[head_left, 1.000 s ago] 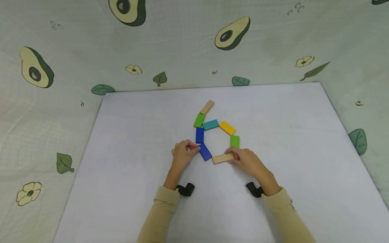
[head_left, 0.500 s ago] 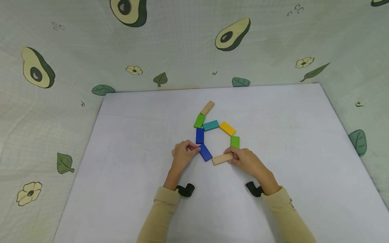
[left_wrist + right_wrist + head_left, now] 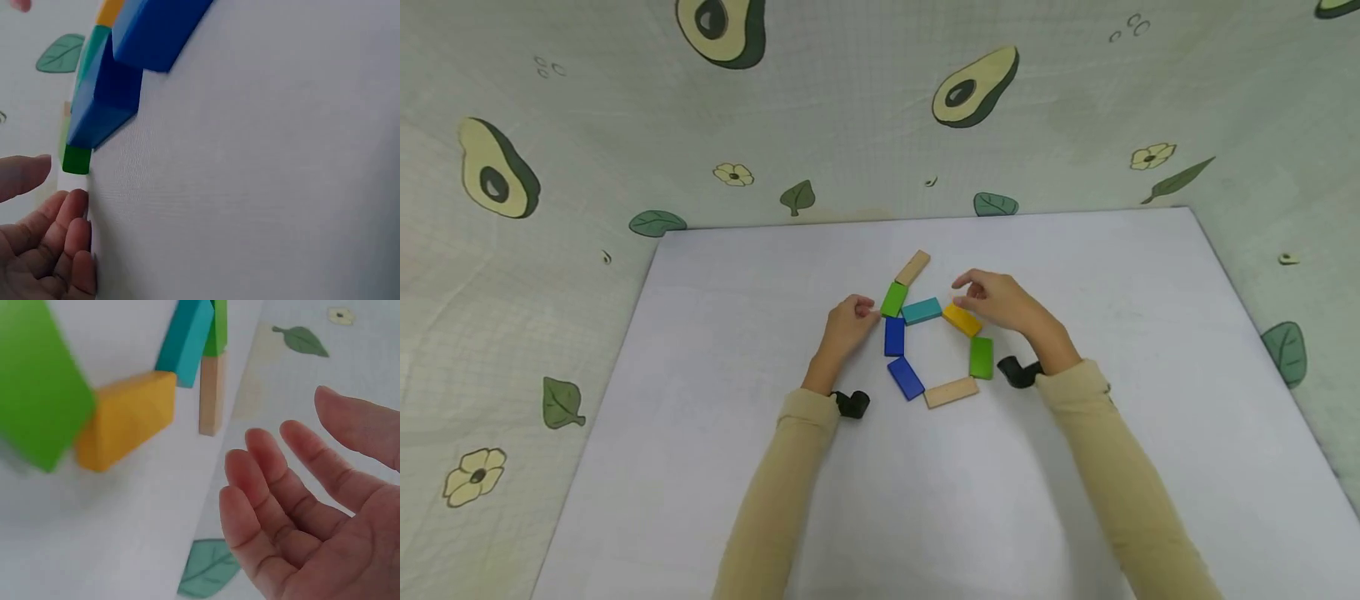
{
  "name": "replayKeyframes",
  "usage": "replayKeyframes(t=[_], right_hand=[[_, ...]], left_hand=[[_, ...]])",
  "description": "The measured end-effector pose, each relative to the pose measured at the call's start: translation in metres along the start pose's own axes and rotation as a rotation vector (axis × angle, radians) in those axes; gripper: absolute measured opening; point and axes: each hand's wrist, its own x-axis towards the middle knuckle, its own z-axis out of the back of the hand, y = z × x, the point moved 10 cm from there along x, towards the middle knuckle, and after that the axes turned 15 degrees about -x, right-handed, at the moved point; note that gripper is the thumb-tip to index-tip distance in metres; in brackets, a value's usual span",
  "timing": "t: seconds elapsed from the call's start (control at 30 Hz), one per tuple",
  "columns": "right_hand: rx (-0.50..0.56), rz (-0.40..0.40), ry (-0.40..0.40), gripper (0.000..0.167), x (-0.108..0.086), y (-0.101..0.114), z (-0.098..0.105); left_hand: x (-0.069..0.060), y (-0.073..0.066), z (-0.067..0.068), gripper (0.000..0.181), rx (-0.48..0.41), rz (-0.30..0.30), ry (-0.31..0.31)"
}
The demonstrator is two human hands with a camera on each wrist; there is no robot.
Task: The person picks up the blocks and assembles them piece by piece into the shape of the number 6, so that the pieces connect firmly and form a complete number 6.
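Flat wooden blocks form a ring on the white table: an upper blue block [image 3: 894,337], a lower blue block [image 3: 906,378], a plain wood block [image 3: 952,392], a green block [image 3: 981,358], a yellow block [image 3: 964,321] and a teal block [image 3: 922,311]. From its upper left corner, another green block [image 3: 894,300] and a plain wood block [image 3: 913,267] lead away. My left hand [image 3: 847,325] is just left of that upper green block, thumb apart from loosely bent fingers, holding nothing. Above the yellow block hovers my right hand [image 3: 306,512], its fingers spread and nothing in them.
The white tabletop [image 3: 737,350] extends around the blocks on all sides. Behind it hangs a pale cloth [image 3: 865,108] printed with avocados, leaves and flowers. A black wrist-worn piece [image 3: 853,405] sits at the left wrist, and a similar one [image 3: 1019,372] at the right.
Both hands have moved away from the near side of the ring toward its far side. My right hand has let go of the plain wood block; my left hand has left the lower blue block.
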Motion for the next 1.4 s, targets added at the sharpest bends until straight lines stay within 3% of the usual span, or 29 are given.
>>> replayKeyframes(t=[0.2, 0.43, 0.7, 1.2, 1.4], right_hand=[[0.021, -0.122, 0.101, 0.045, 0.067, -0.011, -0.007], [0.084, -0.270, 0.112, 0.055, 0.102, -0.026, -0.023], [0.137, -0.324, 0.075, 0.049, 0.107, -0.030, -0.027], [0.113, -0.318, 0.123, 0.046, 0.110, -0.029, -0.026], [0.120, -0.319, 0.102, 0.049, 0.108, -0.024, -0.026]], left_hand=[[0.026, -0.004, -0.004, 0.029, 0.013, -0.009, 0.010], [0.035, 0.000, -0.005, 0.027, -0.022, 0.014, 0.019], [0.036, 0.004, -0.006, 0.026, -0.048, 0.034, 0.022], [0.037, 0.001, -0.010, 0.026, 0.013, 0.041, 0.015], [0.036, 0.002, -0.011, 0.026, 0.029, 0.067, 0.012]])
